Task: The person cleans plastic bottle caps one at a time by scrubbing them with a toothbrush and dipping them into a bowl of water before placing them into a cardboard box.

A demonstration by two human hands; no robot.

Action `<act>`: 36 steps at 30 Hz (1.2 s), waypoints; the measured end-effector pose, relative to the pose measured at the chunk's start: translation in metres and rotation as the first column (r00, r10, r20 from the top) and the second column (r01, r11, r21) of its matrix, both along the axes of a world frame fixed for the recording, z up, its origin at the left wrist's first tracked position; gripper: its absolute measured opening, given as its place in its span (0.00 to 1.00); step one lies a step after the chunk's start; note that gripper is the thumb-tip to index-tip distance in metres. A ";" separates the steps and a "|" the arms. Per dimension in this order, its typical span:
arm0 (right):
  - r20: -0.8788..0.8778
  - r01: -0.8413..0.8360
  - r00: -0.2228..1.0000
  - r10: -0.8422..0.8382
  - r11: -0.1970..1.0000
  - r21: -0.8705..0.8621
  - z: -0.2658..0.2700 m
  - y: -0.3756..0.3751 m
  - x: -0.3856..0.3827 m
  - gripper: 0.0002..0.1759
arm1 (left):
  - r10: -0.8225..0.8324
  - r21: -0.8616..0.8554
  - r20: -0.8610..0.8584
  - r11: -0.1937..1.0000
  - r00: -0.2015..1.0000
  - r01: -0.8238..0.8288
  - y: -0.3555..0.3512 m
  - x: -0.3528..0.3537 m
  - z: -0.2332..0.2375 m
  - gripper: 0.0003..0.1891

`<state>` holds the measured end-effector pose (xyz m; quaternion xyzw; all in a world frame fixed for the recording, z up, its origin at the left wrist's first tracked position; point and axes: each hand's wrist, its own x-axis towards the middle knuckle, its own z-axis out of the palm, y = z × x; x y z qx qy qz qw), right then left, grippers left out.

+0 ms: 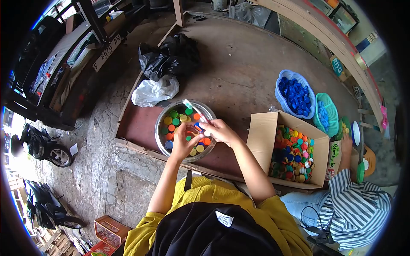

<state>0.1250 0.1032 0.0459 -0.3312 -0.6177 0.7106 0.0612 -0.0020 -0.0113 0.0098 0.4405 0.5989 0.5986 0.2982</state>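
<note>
Over a round metal basin [159, 135] of mixed-colour bottle caps, my two hands are close together. My right hand [220, 131] is closed on a slim toothbrush [197, 112], its pale bristled head pointing up and away from me. A blue bottle cap [197, 126] shows between my hands. My left hand [184, 140] curls around it, with fingertips at the cap; part of the grip is hidden. Green, orange, yellow and blue caps lie in the basin beneath and around my fingers.
Right of me stands an open cardboard box [260, 136] of colourful caps. Beyond it are a blue basket [279, 77] of dark blue caps and a green basket [334, 102] of lighter ones. A striped-sleeved person [358, 205] works alongside. Plastic bags [156, 90] lie behind the basin.
</note>
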 end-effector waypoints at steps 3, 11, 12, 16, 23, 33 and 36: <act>-0.070 -0.060 0.997 0.042 0.957 -0.285 -0.003 0.005 0.007 0.18 | -0.060 0.059 0.188 0.997 0.980 0.050 0.001 -0.004 -0.012 0.10; -0.143 -0.157 0.984 0.103 0.885 -0.437 -0.003 0.009 0.010 0.16 | -0.179 0.024 0.205 0.984 0.962 0.178 0.001 -0.012 -0.004 0.08; -0.145 -0.141 0.986 0.084 0.885 -0.444 -0.003 0.009 0.009 0.15 | -0.183 0.028 0.207 0.983 0.961 0.181 0.002 -0.013 -0.002 0.08; -0.141 -0.092 0.989 0.031 0.891 -0.445 -0.004 0.008 0.007 0.15 | -0.168 0.024 0.156 0.986 0.973 0.166 0.006 -0.012 -0.001 0.10; -0.156 -0.036 0.987 -0.030 0.915 -0.402 -0.004 0.004 0.005 0.16 | -0.162 0.009 0.091 0.987 0.982 0.162 0.008 -0.013 0.002 0.14; -0.155 0.132 0.988 0.023 0.408 0.903 0.011 -0.021 -0.002 0.20 | -0.076 0.071 0.996 0.994 0.055 0.082 0.002 -0.010 -0.021 0.21; -0.250 0.208 0.968 0.017 0.498 0.842 0.012 -0.023 -0.006 0.20 | 0.015 -0.015 1.000 1.000 -0.004 0.016 0.005 -0.003 -0.009 0.21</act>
